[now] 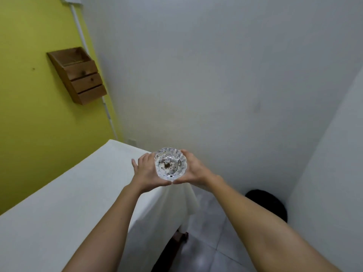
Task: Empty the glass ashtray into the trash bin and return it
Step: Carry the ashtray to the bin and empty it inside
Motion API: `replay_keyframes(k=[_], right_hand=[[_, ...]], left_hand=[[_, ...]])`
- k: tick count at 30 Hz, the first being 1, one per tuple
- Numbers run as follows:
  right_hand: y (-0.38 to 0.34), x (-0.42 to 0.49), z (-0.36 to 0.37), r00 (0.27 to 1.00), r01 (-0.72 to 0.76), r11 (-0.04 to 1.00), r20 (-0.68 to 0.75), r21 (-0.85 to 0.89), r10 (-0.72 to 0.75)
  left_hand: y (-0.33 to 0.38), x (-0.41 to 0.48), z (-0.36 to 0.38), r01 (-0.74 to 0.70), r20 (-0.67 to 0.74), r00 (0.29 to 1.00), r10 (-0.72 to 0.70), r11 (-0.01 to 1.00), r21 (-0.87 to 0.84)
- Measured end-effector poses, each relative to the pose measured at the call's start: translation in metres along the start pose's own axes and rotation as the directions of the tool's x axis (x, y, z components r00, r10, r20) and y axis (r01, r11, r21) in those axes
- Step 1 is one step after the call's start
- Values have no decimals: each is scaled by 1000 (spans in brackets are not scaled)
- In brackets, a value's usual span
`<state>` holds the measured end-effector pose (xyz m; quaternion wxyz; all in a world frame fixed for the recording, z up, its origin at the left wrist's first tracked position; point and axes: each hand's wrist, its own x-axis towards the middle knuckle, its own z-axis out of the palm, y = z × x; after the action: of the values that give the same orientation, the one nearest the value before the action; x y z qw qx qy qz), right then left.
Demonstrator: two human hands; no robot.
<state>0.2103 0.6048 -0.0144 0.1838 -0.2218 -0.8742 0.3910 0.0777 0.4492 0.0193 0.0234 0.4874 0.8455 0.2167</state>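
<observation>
A clear, fluted glass ashtray [170, 164] with dark ash and specks in its bowl is held upright between both hands, above the far corner of a table covered in white cloth [64, 203]. My left hand [146, 172] cups its left side and my right hand [193, 170] cups its right side, thumbs meeting beneath it. A black trash bin [272, 205] stands on the floor at the lower right, against the white wall, partly hidden by my right forearm.
A wooden wall box [78, 74] hangs on the yellow-green wall at the upper left, beside a white cable conduit [92, 69]. White walls close in ahead and on the right. Pale floor tiles [208, 246] show between the table and the bin.
</observation>
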Motion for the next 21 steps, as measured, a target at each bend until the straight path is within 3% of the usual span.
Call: replay_keyframes(k=[3,11,21], right_hand=[[14,-7,-29,999,15,999,-29,-37,-16],[100,-31,-119,983,-153,982,-119,-115,139],[175,-53,-166,898,-384,923,-228,12,376]], left_hand=[[23,20,17,-46,-5,999,46,999,-24],[117,87,98,-195,108,975,196,981,-22],[188,148,161,-378,273,889,367,926,-13]])
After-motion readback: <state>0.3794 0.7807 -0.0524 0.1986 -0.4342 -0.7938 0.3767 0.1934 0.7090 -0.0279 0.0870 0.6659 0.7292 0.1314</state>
